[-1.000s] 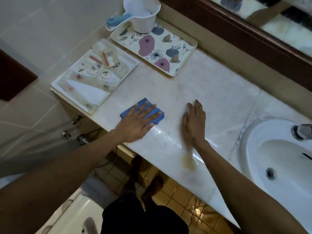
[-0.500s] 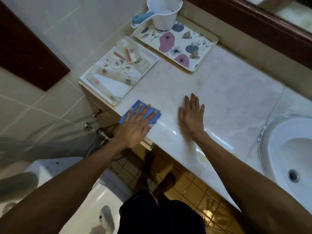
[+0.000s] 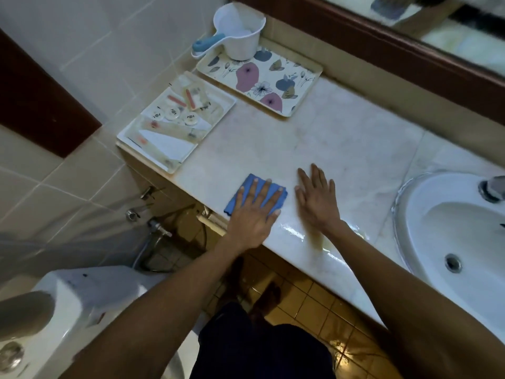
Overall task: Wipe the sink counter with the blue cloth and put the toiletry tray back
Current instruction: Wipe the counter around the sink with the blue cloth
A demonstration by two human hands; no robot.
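My left hand [image 3: 255,212] presses flat on the folded blue cloth [image 3: 247,191] near the front edge of the pale marble counter [image 3: 341,138]. The fingers are spread over the cloth, not curled around it. Just to its right, my right hand [image 3: 317,195] lies flat and open on the bare counter. The white toiletry tray [image 3: 218,112], with sachets and small round items, sits at the counter's left end by the tiled wall. A wet shiny streak [image 3: 295,233] runs along the front edge between my wrists.
A floral tray [image 3: 303,88] lies at the back, with a white scoop with a blue handle [image 3: 237,34] on its far corner. The white sink basin [image 3: 451,228] is at the right. A toilet [image 3: 71,310] stands below left. A mirror frame [image 3: 382,42] runs behind.
My left hand has slid the blue cloth a little to the right along the counter's front edge, closer to my right hand. The view has shifted too.
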